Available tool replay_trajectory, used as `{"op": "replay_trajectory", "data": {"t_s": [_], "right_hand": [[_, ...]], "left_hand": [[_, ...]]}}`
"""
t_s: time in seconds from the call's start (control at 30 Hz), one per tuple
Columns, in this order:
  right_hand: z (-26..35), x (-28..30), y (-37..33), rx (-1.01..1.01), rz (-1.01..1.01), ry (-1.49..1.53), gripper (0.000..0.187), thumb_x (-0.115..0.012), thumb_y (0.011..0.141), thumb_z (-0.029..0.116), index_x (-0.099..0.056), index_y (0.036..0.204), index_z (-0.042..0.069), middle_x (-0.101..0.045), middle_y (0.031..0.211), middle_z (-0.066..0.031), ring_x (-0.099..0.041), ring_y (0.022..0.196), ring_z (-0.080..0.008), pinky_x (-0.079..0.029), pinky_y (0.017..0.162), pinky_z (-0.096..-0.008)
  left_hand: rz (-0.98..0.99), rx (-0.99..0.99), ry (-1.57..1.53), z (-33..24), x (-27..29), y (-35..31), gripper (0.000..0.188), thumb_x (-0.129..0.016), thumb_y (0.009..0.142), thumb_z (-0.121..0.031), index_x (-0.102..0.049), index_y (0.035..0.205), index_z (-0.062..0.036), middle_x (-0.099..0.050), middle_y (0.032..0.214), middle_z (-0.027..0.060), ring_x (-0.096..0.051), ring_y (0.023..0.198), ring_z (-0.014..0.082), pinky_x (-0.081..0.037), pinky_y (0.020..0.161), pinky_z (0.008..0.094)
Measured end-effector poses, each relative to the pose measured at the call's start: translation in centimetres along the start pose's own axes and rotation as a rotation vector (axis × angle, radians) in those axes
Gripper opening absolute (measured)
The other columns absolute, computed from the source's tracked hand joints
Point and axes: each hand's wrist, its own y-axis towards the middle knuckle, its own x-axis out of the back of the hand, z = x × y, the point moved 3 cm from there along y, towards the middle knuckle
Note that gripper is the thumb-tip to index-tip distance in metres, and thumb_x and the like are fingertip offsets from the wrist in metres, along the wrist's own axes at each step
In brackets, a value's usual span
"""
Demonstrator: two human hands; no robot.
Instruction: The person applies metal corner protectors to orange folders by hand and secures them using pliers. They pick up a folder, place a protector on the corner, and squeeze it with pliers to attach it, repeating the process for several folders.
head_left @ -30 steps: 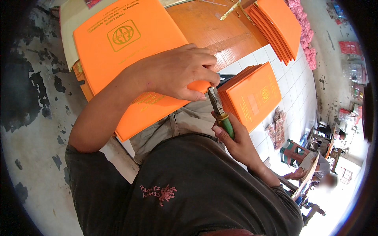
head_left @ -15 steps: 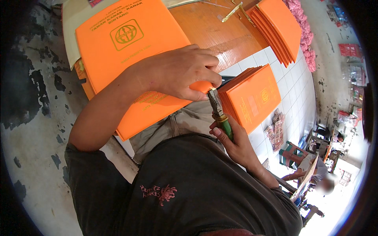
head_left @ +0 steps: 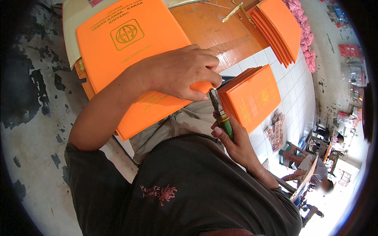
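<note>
In the head view, a large orange folder [head_left: 134, 55] lay partly over the tabletop [head_left: 208, 27], the left forearm [head_left: 108, 108] crossing it and covering part of its print. Right of the folder leaned a stack of orange covers [head_left: 252, 100]; beyond its upper right were a second stack [head_left: 275, 29], a gold strip [head_left: 232, 12] and pink bundles [head_left: 305, 35]. Farther right of it, wrapped packets [head_left: 275, 131] lay on the white tiled floor [head_left: 291, 96], and another person [head_left: 315, 167] was in the background.

The left hand [head_left: 187, 74] was clamped on the folder's right corner. The right hand [head_left: 234, 139] was closed around green-handled pliers [head_left: 219, 110], tips at that corner; their exact bite was too small to tell.

Gold lettering and a framed globe-like emblem [head_left: 127, 35] marked the folder; the leaning stack beside it bore matching gold print. Below it, the dark shirt [head_left: 204, 188] carried pink writing and a flower motif.
</note>
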Motion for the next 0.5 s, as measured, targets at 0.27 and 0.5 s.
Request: {"op": "replay_trajectory", "data": {"t_s": [0.27, 0.5], "right_hand": [[0.12, 0.21, 0.23, -0.013, -0.009, -0.017, 0.044, -0.069, 0.115, 0.029, -0.06, 0.147, 0.0, -0.074, 0.119, -0.0251, -0.075, 0.113, -0.0397, -0.056, 0.098, -0.0466], [-0.3, 0.25, 0.5, -0.009, -0.018, -0.03, 0.033, -0.072, 0.113, 0.023, -0.066, 0.134, -0.002, -0.076, 0.103, -0.019, -0.079, 0.096, -0.0316, -0.059, 0.088, -0.0438]], "left_hand": [[0.005, -0.002, -0.002, 0.06, -0.05, 0.03, 0.038, -0.09, 0.085, -0.027, -0.075, 0.117, -0.0131, -0.06, 0.108, 0.007, -0.063, 0.11, 0.0296, -0.049, 0.101, 0.0455], [0.005, -0.009, 0.006, 0.09, -0.1, 0.01, 0.038, -0.09, 0.086, -0.028, -0.075, 0.118, -0.0132, -0.06, 0.107, 0.007, -0.063, 0.11, 0.0297, -0.049, 0.1, 0.0452]]}}
